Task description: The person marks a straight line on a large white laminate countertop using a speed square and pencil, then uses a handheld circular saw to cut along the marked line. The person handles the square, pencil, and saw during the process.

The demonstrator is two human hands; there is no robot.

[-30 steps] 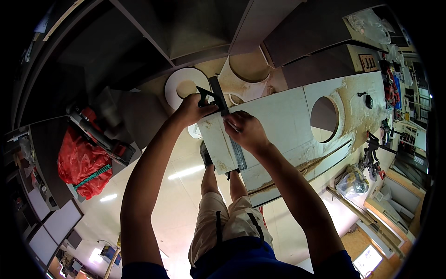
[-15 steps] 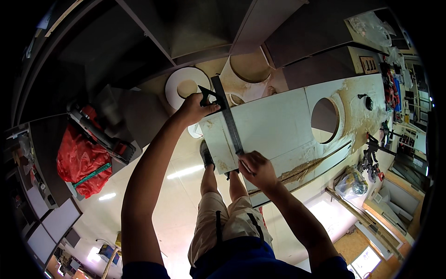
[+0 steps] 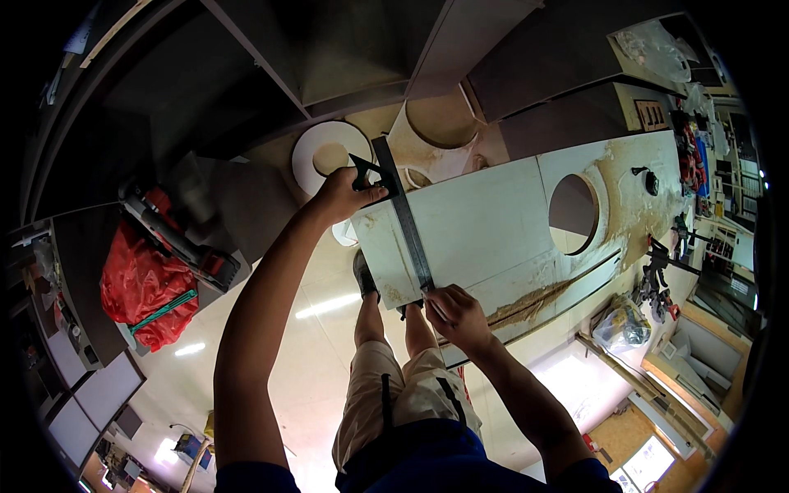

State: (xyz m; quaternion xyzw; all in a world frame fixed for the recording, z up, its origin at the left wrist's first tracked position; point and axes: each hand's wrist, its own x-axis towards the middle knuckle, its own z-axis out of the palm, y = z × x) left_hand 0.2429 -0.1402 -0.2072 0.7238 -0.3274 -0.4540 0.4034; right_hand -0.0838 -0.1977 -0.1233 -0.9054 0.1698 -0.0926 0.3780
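A dark try square with a long straight blade (image 3: 408, 234) lies across a white board (image 3: 485, 214), near its left end. My left hand (image 3: 341, 197) is closed on the square's stock at the board's far edge, the thumb resting on it. At the blade's near end, my right hand (image 3: 462, 320) pinches a thin pale pencil-like stick (image 3: 438, 307). Its tip is close to the blade's end; whether it touches the board I cannot tell. A faint line runs across the board left of the blade.
The board has a large round cutout and sawdust on its right part, where a small black object (image 3: 652, 181) lies. Clamps (image 3: 657, 275) hang at the right end. A white ring (image 3: 306, 156) lies beyond the board. At left are a cordless saw-like tool (image 3: 177, 238) and a red bag (image 3: 144, 287).
My right hand has slid a little toward me and to the right, off along the blade's near end. My left hand and the square have barely shifted.
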